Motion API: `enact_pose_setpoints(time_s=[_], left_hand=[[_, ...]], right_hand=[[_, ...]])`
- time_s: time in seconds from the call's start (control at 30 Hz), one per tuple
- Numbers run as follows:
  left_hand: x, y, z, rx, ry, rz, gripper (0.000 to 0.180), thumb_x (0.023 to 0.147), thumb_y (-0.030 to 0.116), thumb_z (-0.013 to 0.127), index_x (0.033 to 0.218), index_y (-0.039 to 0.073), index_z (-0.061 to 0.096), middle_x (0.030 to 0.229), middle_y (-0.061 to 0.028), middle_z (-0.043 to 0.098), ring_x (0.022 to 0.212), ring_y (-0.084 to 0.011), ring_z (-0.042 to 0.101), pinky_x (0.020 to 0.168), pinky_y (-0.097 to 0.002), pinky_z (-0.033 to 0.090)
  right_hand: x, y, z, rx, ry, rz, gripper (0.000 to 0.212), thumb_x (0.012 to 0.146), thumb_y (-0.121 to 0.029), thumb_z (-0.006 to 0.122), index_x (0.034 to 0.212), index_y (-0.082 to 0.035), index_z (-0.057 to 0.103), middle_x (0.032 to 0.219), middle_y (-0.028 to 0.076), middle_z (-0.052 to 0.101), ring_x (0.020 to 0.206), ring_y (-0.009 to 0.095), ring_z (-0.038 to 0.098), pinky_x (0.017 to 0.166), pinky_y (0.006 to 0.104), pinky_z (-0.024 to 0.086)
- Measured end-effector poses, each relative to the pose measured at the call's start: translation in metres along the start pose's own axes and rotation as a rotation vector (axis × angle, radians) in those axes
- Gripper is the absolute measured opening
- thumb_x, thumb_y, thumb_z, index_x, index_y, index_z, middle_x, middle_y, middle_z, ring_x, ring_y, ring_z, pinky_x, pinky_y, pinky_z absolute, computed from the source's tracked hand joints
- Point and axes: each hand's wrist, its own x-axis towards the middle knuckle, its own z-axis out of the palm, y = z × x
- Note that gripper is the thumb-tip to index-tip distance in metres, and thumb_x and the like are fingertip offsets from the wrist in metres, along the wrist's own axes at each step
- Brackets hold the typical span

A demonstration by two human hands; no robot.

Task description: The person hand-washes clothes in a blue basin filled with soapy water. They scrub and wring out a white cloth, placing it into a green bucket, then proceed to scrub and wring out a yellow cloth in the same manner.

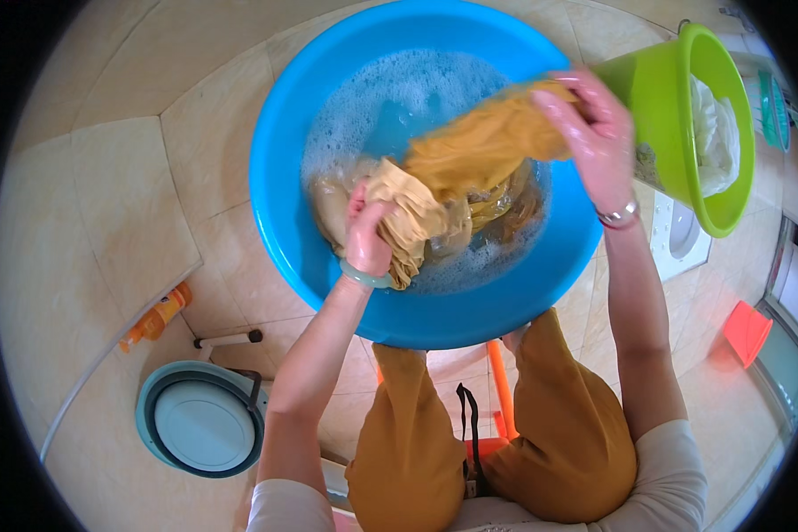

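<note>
Beige tiled floor surrounds a wide blue basin of foamy water. Over its middle hangs ochre cloth, stretching far right from a pale yellow bunch; whether they are one piece I cannot tell. Soapy fabric likely slips, so firm grips kept low over the water should serve best. The left hand, forearm slanting right, closes around the pale bunch; the right hand, farther out and blurred, curls its fingers over the ochre end

The basin is smooth, glossy plastic; the cloth looks matt, soft and creased; the floor tiles look smooth.
</note>
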Motion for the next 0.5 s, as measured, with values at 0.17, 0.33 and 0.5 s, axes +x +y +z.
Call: enact_pose_setpoints(time_s=[0.17, 0.33, 0.5], left_hand=[[0.022, 0.011, 0.002, -0.143, 0.193, -0.052, 0.059, 0.086, 0.013, 0.055, 0.142, 0.010, 0.038, 0.134, -0.0096, 0.050, 0.124, -0.0258, 0.050, 0.104, -0.0399, 0.044], [0.037, 0.012, -0.002, 0.446, 0.139, 0.037, 0.058, 0.088, 0.005, 0.056, 0.144, 0.009, 0.039, 0.139, -0.0090, 0.048, 0.128, -0.0233, 0.047, 0.108, -0.0349, 0.039], [0.062, -0.008, -0.006, 0.811, -0.017, 0.334, 0.050, 0.090, -0.005, 0.048, 0.136, 0.013, 0.053, 0.136, -0.0059, 0.054, 0.125, -0.0200, 0.050, 0.106, -0.0309, 0.039]], right_hand=[[0.003, 0.084, 0.027, -0.197, -0.127, 0.081, 0.032, 0.083, -0.016, 0.076, 0.111, -0.006, 0.064, 0.100, 0.008, 0.066, 0.088, 0.017, 0.063, 0.079, 0.0300, 0.053], [-0.008, 0.137, 0.041, -0.833, -0.160, 0.044, 0.057, 0.088, -0.040, 0.067, 0.139, -0.024, 0.048, 0.145, 0.013, 0.040, 0.129, 0.038, 0.041, 0.102, 0.0548, 0.039], [-0.035, 0.161, 0.074, -0.972, -0.403, 0.145, 0.076, 0.086, -0.040, 0.067, 0.150, -0.034, 0.028, 0.157, 0.014, 0.018, 0.136, 0.050, 0.027, 0.106, 0.0671, 0.031]])
